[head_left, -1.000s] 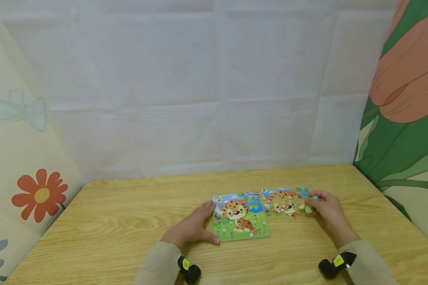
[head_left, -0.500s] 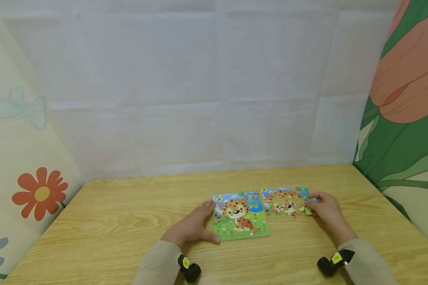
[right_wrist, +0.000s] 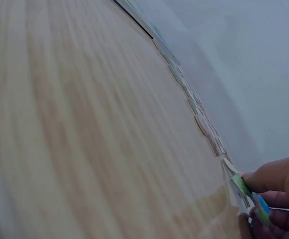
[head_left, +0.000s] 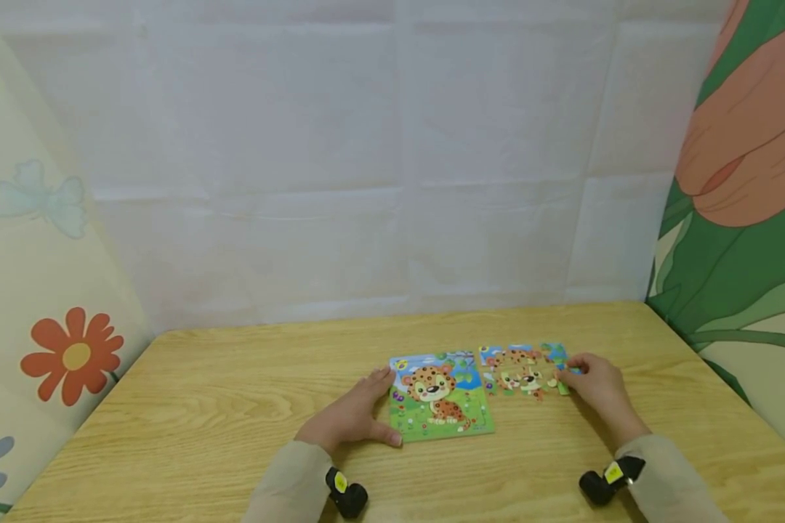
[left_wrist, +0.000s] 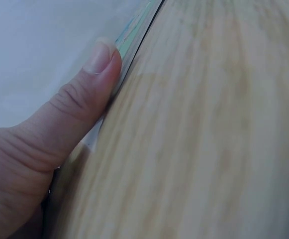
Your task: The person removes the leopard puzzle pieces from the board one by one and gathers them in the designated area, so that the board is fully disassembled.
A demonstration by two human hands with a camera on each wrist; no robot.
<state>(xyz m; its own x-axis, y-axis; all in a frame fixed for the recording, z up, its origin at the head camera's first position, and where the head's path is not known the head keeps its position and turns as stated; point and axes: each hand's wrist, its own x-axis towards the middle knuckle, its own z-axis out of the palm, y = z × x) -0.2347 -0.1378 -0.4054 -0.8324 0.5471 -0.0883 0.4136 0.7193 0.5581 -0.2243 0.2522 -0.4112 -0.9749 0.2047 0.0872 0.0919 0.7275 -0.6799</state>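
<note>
A square picture board (head_left: 412,421) with a spotted leopard cub on grass lies flat on the table. My left hand (head_left: 349,414) rests along its left edge, thumb at the near corner; the left wrist view has that thumb (left_wrist: 79,94) against the board's side. Right of the board, a partly joined jigsaw puzzle (head_left: 520,359) shows the cub's head. With thumb and fingers, my right hand (head_left: 598,392) pinches a green jigsaw piece (right_wrist: 241,184) at the puzzle's right edge. Blue also shows between these fingers in the right wrist view, partly hidden by them.
Both items lie on a wood-grain table (head_left: 235,392) toward its right half. A white cloth (head_left: 314,167) hangs behind the far edge. Printed flower panels (head_left: 746,276) flank the table. Small black cameras (head_left: 348,495) are strapped at both wrists.
My right hand has shifted slightly left, bringing the green jigsaw piece closer against the joined puzzle. My left hand and the board stay in place.
</note>
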